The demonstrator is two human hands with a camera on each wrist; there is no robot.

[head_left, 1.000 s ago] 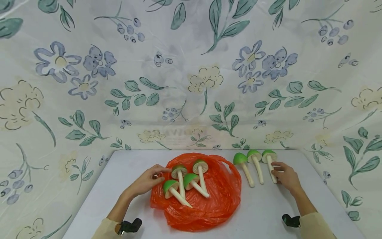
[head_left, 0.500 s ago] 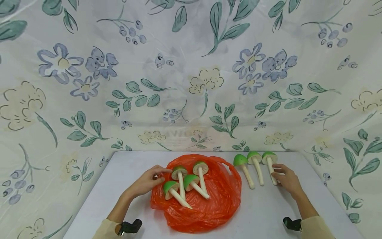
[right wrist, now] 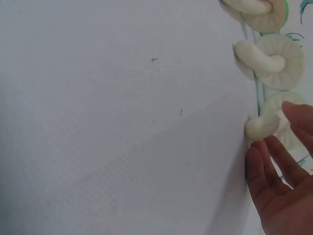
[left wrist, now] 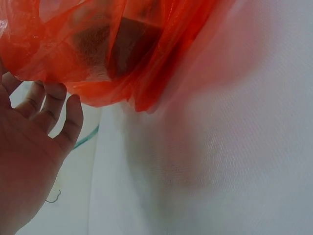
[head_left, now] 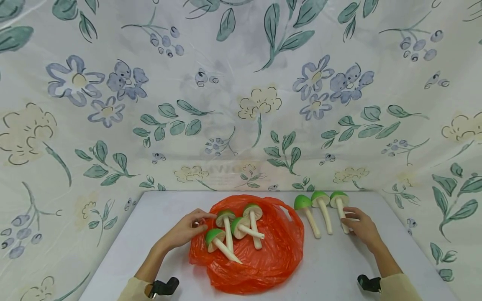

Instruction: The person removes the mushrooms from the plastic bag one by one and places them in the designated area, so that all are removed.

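Note:
Several toy mushrooms [head_left: 214, 239] with green caps and pale stems lie in an open red plastic bag [head_left: 278, 259]. At the bag's left rim is my left hand [head_left: 185, 229], its fingers bent against the plastic; whether they pinch it is unclear. The left wrist view shows its fingertips at the bag's lower edge, partly hidden behind the film. Three more mushrooms lie right of the bag. My right hand [head_left: 362, 225] pinches the stem of the rightmost mushroom [head_left: 340, 202]. In the right wrist view, thumb and fingers lie on either side of that stem [right wrist: 261, 127].
Beside the gripped mushroom lie the middle mushroom [head_left: 321, 202] and the left mushroom [head_left: 306, 209], at the back of the white table [head_left: 331, 271]. A floral cloth [head_left: 241, 125] hangs behind the table and along both sides. Both wrists wear small black devices.
Inside the bag, one mushroom has rolled, its stem swinging upward across the stem of another. Both hands stay nearly in place; the view has tilted slightly.

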